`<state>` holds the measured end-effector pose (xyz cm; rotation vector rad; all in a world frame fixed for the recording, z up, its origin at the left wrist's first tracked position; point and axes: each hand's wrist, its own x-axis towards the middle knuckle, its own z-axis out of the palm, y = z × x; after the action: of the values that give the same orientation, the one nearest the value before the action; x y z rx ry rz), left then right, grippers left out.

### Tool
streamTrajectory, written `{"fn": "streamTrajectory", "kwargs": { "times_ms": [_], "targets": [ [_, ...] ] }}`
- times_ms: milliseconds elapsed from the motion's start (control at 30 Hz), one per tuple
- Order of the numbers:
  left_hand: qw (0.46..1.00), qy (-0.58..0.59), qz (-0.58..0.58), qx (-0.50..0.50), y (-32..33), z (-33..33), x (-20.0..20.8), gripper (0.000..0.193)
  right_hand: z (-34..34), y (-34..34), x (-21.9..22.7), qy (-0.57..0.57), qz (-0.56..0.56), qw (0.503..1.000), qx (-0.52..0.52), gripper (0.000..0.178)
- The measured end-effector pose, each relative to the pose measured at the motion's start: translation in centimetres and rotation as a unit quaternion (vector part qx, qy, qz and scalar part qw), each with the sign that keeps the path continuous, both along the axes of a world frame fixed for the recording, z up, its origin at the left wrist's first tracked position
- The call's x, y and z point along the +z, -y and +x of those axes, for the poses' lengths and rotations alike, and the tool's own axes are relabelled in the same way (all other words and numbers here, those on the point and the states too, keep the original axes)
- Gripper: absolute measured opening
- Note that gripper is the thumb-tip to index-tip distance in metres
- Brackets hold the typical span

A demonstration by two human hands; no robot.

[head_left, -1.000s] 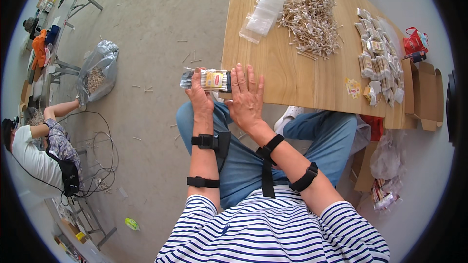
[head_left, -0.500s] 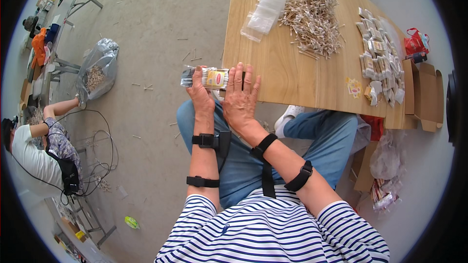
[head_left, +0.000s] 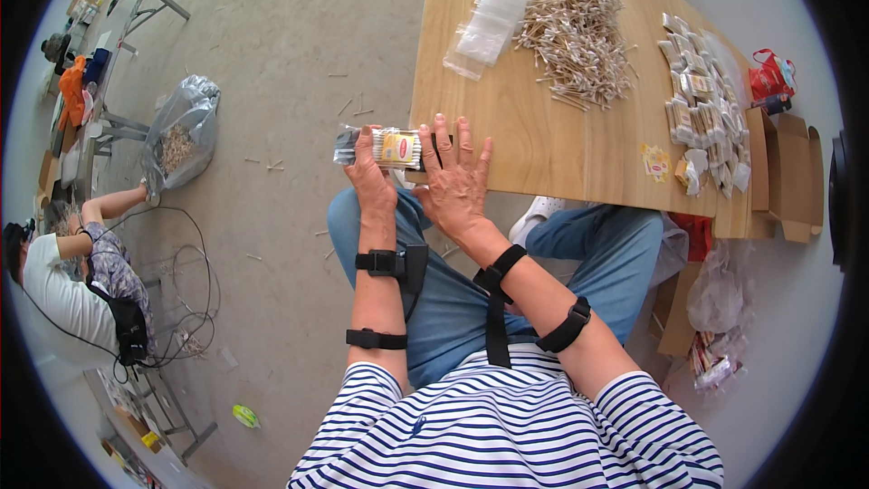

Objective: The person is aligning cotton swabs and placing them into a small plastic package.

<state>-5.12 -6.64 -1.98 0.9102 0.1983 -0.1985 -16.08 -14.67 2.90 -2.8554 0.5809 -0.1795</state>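
Observation:
A clear packet of cotton swabs (head_left: 396, 148) with a yellow and white label lies level at the table's left corner. My left hand (head_left: 374, 183) grips its left part, the thumb across the top; the fingers underneath are hidden. My right hand (head_left: 456, 192) lies palm down with its fingers spread, beside the packet's right end and partly over the table's edge. Something black shows between its fingers, too covered to name. Farther back on the wooden table (head_left: 507, 140) are a heap of loose cotton swabs (head_left: 579, 36) and a stack of clear plastic bags (head_left: 489, 27).
Filled swab packets (head_left: 701, 104) lie in rows at the table's right, near loose labels (head_left: 655, 161) and an open cardboard box (head_left: 787, 172). A co-worker (head_left: 68, 294) sits at far left, near a bag of swabs (head_left: 181, 136). Stray swabs and a cable lie on the floor.
My right hand has shifted slightly right, away from the packet's label, and its fingers have spread wider. The left hand keeps its grip on the packet, almost in place.

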Motion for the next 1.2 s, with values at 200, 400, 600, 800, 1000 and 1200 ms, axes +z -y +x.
{"fn": "streamTrajectory", "kwargs": {
  "times_ms": [200,400,600,800,1000,1200],
  "targets": [
    [0.999,-0.026,-0.014,-0.012,0.1,-0.2,0.2,0.019,0.1,-0.1,0.1,-0.001,0.011,1.000,-0.002,0.106],
    [0.993,-0.094,-0.060,-0.032,-0.1,-0.1,1.3,0.038,0.1,-0.1,0.1,-0.008,0.003,1.000,-0.005,0.107],
    [0.990,-0.085,-0.091,-0.062,-1.3,0.1,0.4,0.040,0.3,-0.3,0.2,0.000,0.010,1.000,-0.008,0.107],
    [0.993,-0.068,-0.063,-0.073,-1.8,-0.2,-0.3,0.030,0.7,-0.8,0.3,0.015,0.009,1.000,-0.019,0.106],
    [0.999,-0.039,-0.029,-0.011,0.1,-1.0,1.2,0.024,1.1,-1.4,-0.1,-0.002,-0.019,0.999,-0.035,0.109],
    [0.998,-0.035,-0.033,-0.034,-1.3,-0.9,0.7,0.026,1.0,-1.1,0.1,0.028,0.009,0.999,-0.014,0.104]
  ]
}}
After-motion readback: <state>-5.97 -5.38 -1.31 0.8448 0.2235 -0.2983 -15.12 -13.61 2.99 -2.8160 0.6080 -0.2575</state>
